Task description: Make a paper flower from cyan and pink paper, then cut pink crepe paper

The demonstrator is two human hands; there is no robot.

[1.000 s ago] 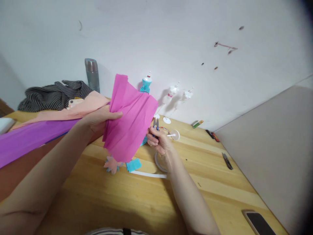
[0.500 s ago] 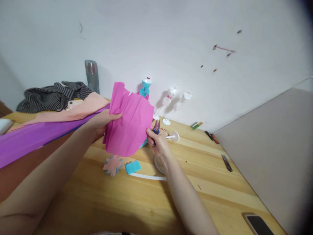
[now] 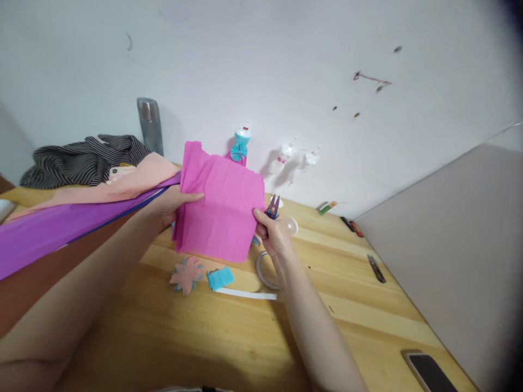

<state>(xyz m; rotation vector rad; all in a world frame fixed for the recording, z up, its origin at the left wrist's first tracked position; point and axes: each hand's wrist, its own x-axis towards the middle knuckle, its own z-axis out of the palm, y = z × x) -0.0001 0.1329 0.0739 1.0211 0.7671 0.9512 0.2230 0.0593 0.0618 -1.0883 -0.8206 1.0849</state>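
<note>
A sheet of bright pink crepe paper (image 3: 223,207) is held up above the table, creased, with an uneven top edge. My left hand (image 3: 174,204) grips its left side, thumb on the front and fingers behind. At the right edge my right hand (image 3: 273,231) pinches the paper and also keeps small blue-handled scissors (image 3: 273,207) in its grasp, blades pointing up. Beneath the sheet lie a peach and blue paper flower (image 3: 187,275), a folded piece of light blue paper (image 3: 221,278) and a roll of white tape (image 3: 261,272) with a strip pulled out.
Purple paper (image 3: 81,223) and peach paper (image 3: 134,179) spread on the left, near a striped cloth (image 3: 85,160) and a grey bottle (image 3: 150,128). Decorated white-topped stands (image 3: 287,151) are by the wall. A cutter (image 3: 376,268) and a phone (image 3: 431,373) lie at right.
My right hand has moved a little to the right with the scissors and the paper's edge. The pink sheet is now spread wider and flatter; my left hand has barely shifted.
</note>
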